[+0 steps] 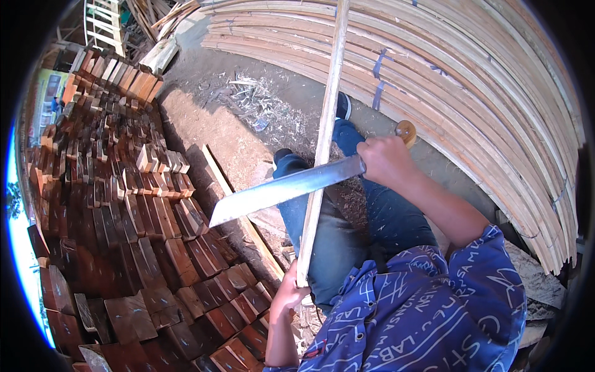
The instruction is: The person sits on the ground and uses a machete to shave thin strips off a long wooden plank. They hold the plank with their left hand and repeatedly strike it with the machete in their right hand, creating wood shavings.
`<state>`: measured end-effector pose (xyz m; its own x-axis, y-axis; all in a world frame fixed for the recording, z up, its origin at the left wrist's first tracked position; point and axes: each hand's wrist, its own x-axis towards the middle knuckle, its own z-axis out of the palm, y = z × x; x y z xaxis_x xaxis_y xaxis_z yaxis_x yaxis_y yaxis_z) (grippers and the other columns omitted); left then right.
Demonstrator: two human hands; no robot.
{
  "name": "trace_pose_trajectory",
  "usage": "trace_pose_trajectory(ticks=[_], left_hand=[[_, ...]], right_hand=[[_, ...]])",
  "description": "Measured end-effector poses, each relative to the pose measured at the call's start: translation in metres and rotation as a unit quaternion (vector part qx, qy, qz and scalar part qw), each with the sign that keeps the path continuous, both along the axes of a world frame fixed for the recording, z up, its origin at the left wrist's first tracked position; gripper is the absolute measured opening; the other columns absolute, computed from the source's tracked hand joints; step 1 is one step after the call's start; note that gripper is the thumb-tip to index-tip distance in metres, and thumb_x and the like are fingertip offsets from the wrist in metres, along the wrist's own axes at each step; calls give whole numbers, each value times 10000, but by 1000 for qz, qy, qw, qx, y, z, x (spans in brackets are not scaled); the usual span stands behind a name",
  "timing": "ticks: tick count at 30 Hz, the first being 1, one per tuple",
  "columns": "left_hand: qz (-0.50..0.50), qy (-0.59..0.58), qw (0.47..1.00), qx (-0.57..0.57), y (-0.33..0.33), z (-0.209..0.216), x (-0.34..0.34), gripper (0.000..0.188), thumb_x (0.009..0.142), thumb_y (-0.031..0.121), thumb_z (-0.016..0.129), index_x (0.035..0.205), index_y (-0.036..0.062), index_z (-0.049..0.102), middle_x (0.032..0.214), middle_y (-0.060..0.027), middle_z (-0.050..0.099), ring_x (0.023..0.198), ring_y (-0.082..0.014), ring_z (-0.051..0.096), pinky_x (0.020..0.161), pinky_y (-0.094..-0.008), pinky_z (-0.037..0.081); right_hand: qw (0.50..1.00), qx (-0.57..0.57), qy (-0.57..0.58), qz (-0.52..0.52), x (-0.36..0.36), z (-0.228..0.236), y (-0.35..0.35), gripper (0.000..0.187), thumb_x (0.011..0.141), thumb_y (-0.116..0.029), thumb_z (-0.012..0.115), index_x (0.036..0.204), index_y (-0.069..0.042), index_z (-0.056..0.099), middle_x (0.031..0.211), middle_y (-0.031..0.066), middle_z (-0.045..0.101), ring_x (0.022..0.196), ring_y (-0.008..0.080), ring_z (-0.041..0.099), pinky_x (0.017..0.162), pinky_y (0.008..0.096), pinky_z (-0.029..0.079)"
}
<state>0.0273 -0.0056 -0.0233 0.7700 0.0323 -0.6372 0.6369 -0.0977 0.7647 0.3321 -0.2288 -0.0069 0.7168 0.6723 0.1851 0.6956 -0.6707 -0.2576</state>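
My right hand is closed round the wooden handle of a machete, whose broad blade points to the left. The blade crosses over a long, pale wooden strip; whether its edge touches the wood I cannot tell. Near its lower end, beside my knee, my left hand grips this strip. The strip slants up and away between my legs, past the top of the view. Wood shavings lie on my blue trousers.
Stacked dark wood blocks fill the left side. Bundled long strips, tied with dark bands, curve along the right and far side. Another strip lies on the ground to my left. A heap of shavings covers the ground ahead.
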Motion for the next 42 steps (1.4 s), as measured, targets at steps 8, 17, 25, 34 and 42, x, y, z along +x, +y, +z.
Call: trace_pose_trajectory(ticks=[8,17,25,34,42], left_hand=[[3,-33,998,-56,4,-22,-1,837,583,-81,529,1406,25,414,1066,-17,530,990,-131,485,882,-248,395],[31,30,987,-158,22,-35,-14,501,553,25,545,1048,78,485,728,10,430,620,-100,434,542,-248,341],[22,-10,981,-193,16,-36,-15,417,612,90,585,1013,69,476,761,18,423,634,-90,414,550,-245,337],[-25,-5,987,-158,26,-49,-10,531,587,8,576,1110,51,498,895,22,412,836,-104,417,709,-237,373],[30,7,985,-171,13,-31,-15,441,569,26,537,1004,62,471,745,14,413,653,-103,412,572,-257,327]], right_hand=[[958,31,120,-259,46,17,-45,212,746,-169,671,868,3,694,770,245,662,769,422,657,733,483,532],[995,24,97,5,-17,-8,9,96,663,-114,660,738,-54,665,717,147,677,698,328,683,650,443,540],[997,14,20,-67,19,-14,6,103,674,-118,664,746,-47,679,753,163,682,714,333,685,662,442,545],[959,34,114,-258,66,7,-47,218,722,-132,657,880,10,706,814,255,673,792,418,665,761,487,531],[995,34,88,8,-2,-14,24,134,633,-116,695,683,-47,592,693,159,636,706,364,654,665,476,520]])
